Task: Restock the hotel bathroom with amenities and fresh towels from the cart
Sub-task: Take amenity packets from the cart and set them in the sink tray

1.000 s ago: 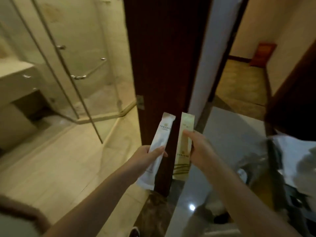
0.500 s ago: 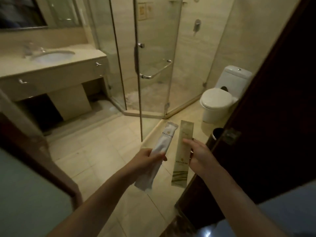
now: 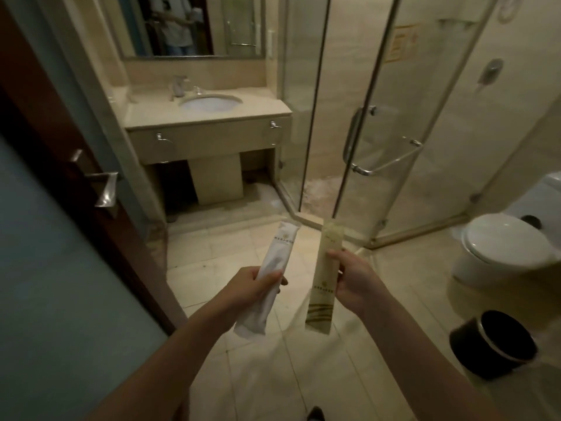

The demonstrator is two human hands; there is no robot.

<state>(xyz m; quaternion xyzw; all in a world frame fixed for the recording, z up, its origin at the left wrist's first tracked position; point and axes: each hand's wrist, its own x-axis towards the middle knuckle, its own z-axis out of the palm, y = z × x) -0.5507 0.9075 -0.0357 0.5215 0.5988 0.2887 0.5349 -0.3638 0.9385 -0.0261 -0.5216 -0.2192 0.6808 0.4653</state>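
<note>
Tiled floor fills the lower middle. Dark wood door with a frosted panel runs down the left edge. Glass shower takes the upper right, with a metal bar on its door. Beige vanity surface sits against the far wall, left of the shower, and a mirror hangs above it. White toilet at right, lid down, just beside the shower glass. Black bin stands on the floor near the toilet, lower right. Oval sink is set in the surface, with the faucet behind it. Both forearms reach in from the bottom. Left hand grips a white packet, fingers curled round its middle, thumb across the front. Right hand pinches a green packet at its right edge, thumb on the front. Both packets are held upright in the air over the floor, side by side and apart, the white one leaning right at the top. Both carry a small printed logo; the text is too small to read. Metal handle sticks out of the door edge.
</note>
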